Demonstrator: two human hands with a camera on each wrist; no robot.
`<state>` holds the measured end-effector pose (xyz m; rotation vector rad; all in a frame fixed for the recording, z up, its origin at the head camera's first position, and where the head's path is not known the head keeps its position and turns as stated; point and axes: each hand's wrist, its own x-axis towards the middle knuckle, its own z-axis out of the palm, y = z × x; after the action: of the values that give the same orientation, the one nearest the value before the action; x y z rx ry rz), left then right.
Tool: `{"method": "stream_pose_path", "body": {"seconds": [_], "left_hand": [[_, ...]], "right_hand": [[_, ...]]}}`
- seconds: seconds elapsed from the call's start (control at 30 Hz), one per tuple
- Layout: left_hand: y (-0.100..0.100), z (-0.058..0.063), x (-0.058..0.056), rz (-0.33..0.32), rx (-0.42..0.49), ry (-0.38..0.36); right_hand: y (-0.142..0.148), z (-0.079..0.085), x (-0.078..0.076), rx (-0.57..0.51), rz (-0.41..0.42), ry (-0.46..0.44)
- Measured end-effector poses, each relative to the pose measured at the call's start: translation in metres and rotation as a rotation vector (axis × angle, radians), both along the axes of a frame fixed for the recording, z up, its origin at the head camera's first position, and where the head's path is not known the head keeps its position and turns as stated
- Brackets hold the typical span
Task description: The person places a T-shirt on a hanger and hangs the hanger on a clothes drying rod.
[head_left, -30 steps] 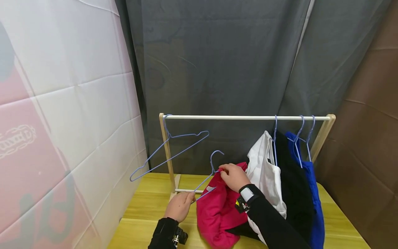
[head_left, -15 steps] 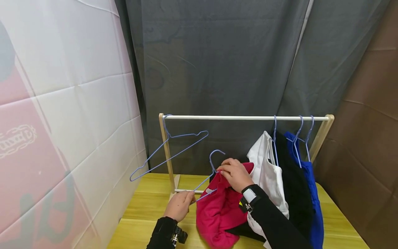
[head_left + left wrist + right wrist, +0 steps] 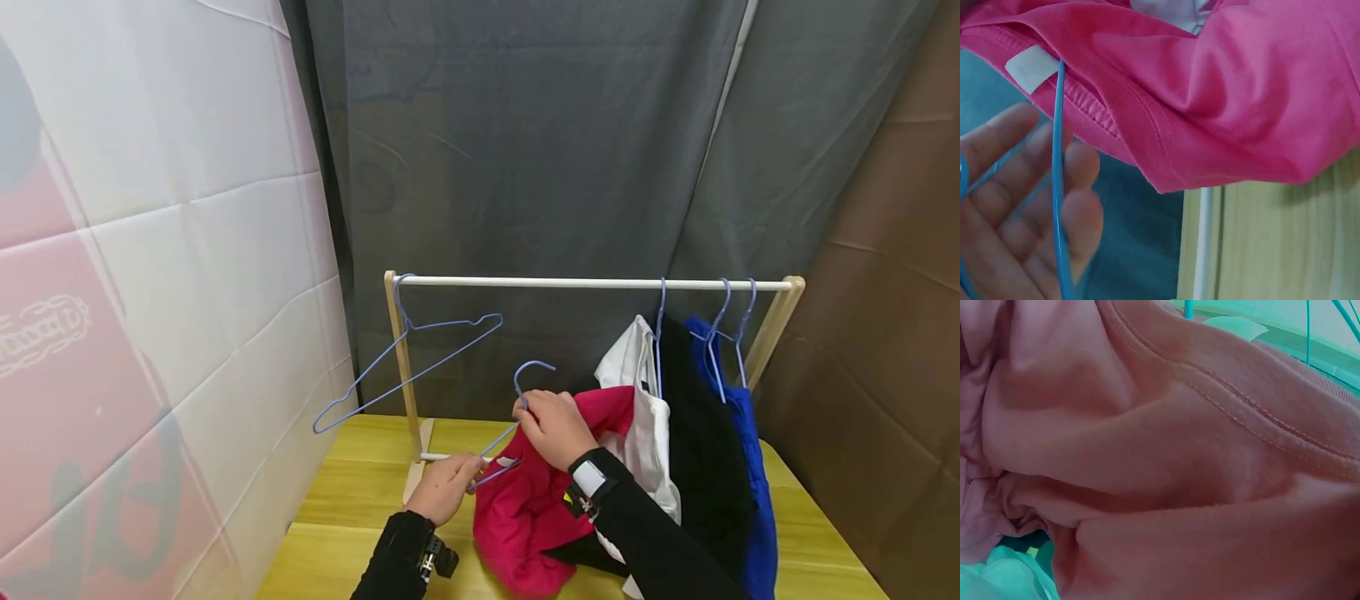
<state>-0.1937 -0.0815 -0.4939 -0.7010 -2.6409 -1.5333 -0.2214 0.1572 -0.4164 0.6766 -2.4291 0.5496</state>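
A lilac wire hanger [image 3: 535, 364] has its lower part inside the neck opening of a pink-red garment [image 3: 517, 525] with a white collar label. My right hand [image 3: 553, 427] holds the hanger just below its hook, over the garment. My left hand [image 3: 448, 486] is at the hanger's free end. The left wrist view shows that hand [image 3: 1035, 206] with relaxed, half-bent fingers, the hanger wire [image 3: 1058, 181] crossing in front of them. Folds of the garment [image 3: 1166, 450] fill the right wrist view and hide my right hand there.
A rack with a white rail [image 3: 525, 282] stands behind on the wooden table [image 3: 330, 533]. One bare hanger [image 3: 408, 367] hangs at its left end. White [image 3: 641, 392], black [image 3: 697, 458] and blue [image 3: 753, 475] clothes hang at the right, the white one beside the pink-red garment.
My right hand has shifted from the garment's collar to the hanger's neck, and the hook has tipped rightward. The garment's far side has spread right over the white one. My left hand has moved slightly right.
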Motion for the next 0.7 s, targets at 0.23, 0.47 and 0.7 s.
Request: {"method": "stream_pose_path", "body": {"seconds": [0.23,0.47,0.7], "left_hand": [[-0.006,-0.011,-0.003,-0.084,0.076,-0.068],[-0.008,-0.014,-0.005,-0.152,0.042,-0.129],[-0.004,-0.017,-0.008,-0.150,-0.067,-0.163]], "right_hand": [[0.001,0.000,0.000,-0.035,0.012,-0.012],[0.000,0.003,0.003,-0.015,0.014,0.016],[-0.001,0.000,0.005,0.019,0.009,0.030]]}}
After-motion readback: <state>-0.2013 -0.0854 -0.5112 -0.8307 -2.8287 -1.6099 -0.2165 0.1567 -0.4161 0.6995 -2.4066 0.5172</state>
